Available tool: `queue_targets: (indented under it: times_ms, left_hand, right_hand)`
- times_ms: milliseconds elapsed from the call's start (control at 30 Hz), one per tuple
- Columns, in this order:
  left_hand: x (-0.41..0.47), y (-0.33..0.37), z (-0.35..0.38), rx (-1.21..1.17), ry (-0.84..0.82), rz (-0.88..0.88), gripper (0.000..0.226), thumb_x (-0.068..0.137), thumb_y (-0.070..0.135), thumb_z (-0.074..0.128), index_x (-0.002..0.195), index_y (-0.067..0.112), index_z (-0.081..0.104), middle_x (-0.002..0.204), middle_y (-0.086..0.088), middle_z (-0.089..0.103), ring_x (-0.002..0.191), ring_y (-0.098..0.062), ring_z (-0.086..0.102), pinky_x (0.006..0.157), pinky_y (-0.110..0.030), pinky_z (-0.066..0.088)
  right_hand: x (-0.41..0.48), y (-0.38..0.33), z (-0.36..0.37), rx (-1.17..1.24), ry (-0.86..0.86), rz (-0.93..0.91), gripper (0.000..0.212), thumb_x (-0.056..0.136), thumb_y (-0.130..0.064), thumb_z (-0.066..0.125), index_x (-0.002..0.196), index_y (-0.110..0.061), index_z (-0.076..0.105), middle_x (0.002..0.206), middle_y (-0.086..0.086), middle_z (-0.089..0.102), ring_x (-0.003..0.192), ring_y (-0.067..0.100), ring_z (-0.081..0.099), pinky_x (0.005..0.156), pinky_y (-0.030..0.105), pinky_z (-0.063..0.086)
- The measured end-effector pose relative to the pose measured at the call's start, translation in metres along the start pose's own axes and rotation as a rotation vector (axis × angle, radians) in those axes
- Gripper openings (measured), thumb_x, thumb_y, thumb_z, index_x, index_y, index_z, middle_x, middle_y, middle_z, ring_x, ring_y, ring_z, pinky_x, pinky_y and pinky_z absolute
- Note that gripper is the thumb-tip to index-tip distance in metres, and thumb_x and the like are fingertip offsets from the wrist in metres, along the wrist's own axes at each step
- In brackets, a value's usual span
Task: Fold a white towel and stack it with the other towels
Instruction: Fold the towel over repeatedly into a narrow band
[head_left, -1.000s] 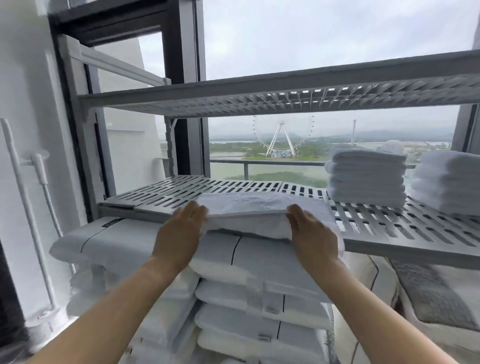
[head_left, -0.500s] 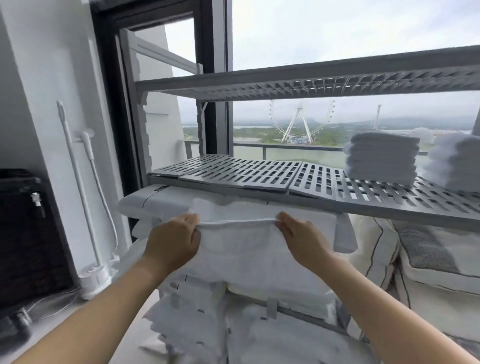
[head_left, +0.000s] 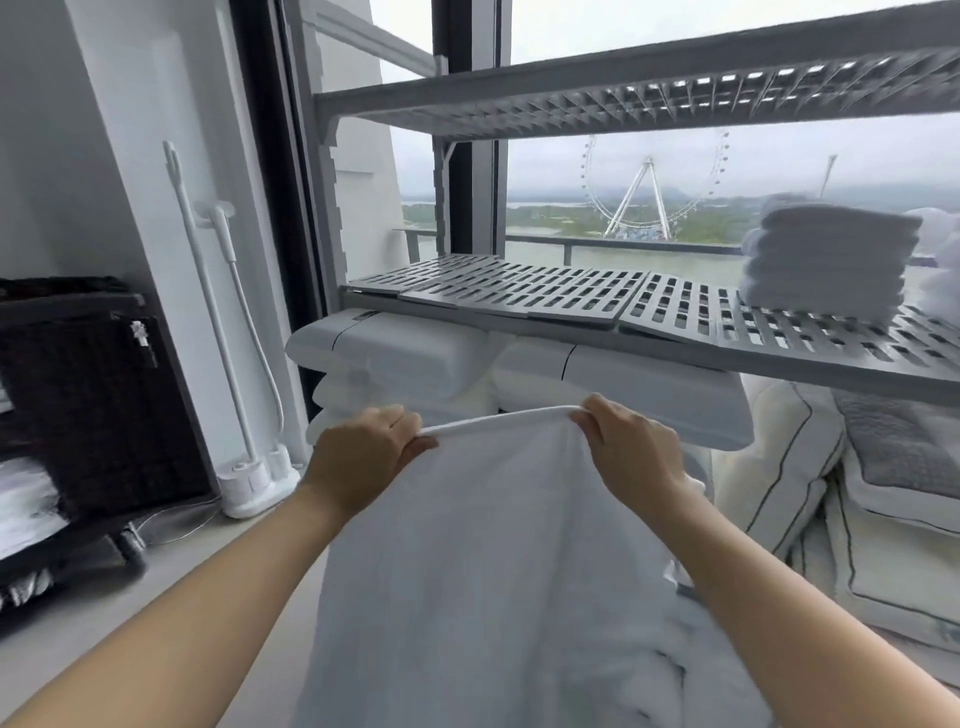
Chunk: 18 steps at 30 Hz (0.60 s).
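Head view: the left hand (head_left: 363, 457) and right hand (head_left: 628, 447) each pinch a top corner of the soft white terry towel (head_left: 493, 545), which hangs limp before the grey slatted shelf's (head_left: 675, 322) front edge. It is probably light and floppy, so holding it by the corners gives control.

I can read no text, number or brand anywhere in this view. The one candidate is a small pale tag (head_left: 139, 332) on the dark basket (head_left: 88, 405) at the left, and it is too small and blurred for me to make out.
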<state>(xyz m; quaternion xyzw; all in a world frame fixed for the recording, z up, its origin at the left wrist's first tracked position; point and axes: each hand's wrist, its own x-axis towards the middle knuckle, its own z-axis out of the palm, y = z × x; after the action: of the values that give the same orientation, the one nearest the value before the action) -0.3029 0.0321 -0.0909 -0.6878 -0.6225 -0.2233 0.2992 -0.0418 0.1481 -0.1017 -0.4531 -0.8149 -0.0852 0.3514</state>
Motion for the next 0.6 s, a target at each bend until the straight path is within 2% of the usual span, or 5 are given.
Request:
queue_targets:
  times_ms: [167, 333, 433, 533, 600]
  left_hand:
    - [0.021, 0.008, 0.008, -0.018, 0.061, 0.005, 0.063, 0.092, 0.058, 0.018, 0.066, 0.012, 0.054, 0.057, 0.0, 0.054, 0.045, -0.024, 0.054, 0.039, -0.023, 0.032]
    - [0.075, 0.022, 0.013, -0.058, 0.091, 0.004, 0.048, 0.09, 0.05, 0.032, 0.068, 0.012, 0.052, 0.058, -0.001, 0.055, 0.044, -0.024, 0.053, 0.039, -0.021, 0.032]
    - [0.123, 0.024, 0.017, -0.039, 0.119, 0.024, 0.034, 0.085, 0.046, 0.053, 0.082, 0.012, 0.053, 0.072, -0.001, 0.06, 0.06, -0.024, 0.058, 0.048, -0.023, 0.033]
    - [0.178, 0.028, 0.023, -0.032, 0.123, 0.072, 0.047, 0.071, 0.04, 0.072, 0.096, 0.005, 0.052, 0.09, -0.01, 0.059, 0.078, -0.03, 0.058, 0.055, -0.031, 0.039]
    - [0.214, 0.033, 0.029, -0.028, 0.141, 0.101, 0.05, 0.07, 0.036, 0.076, 0.097, 0.001, 0.051, 0.093, -0.014, 0.056, 0.081, -0.032, 0.056, 0.059, -0.036, 0.045]
  right_hand:
    - [0.009, 0.01, -0.008, 0.021, -0.008, 0.044, 0.033, 0.097, -0.046, 0.03, 0.088, -0.02, 0.049, 0.08, -0.003, 0.064, 0.069, 0.03, 0.058, 0.056, 0.031, 0.031]
    - [0.04, 0.026, -0.022, 0.131, 0.017, 0.202, 0.03, 0.098, -0.041, 0.031, 0.081, -0.017, 0.04, 0.067, -0.002, 0.049, 0.062, 0.029, 0.044, 0.054, 0.035, 0.027]
    - [0.074, 0.041, -0.037, 0.17, 0.072, 0.247, 0.028, 0.099, -0.038, 0.028, 0.084, -0.017, 0.038, 0.075, 0.005, 0.055, 0.071, 0.034, 0.052, 0.058, 0.036, 0.032]
    - [0.114, 0.061, -0.052, 0.099, 0.168, 0.26, 0.028, 0.099, -0.036, 0.028, 0.096, -0.015, 0.046, 0.089, 0.012, 0.063, 0.078, 0.035, 0.056, 0.061, 0.036, 0.033]
    - [0.141, 0.077, -0.059, 0.052, 0.224, 0.264, 0.027, 0.1, -0.035, 0.029, 0.094, -0.014, 0.045, 0.09, 0.012, 0.064, 0.081, 0.037, 0.058, 0.062, 0.035, 0.033]
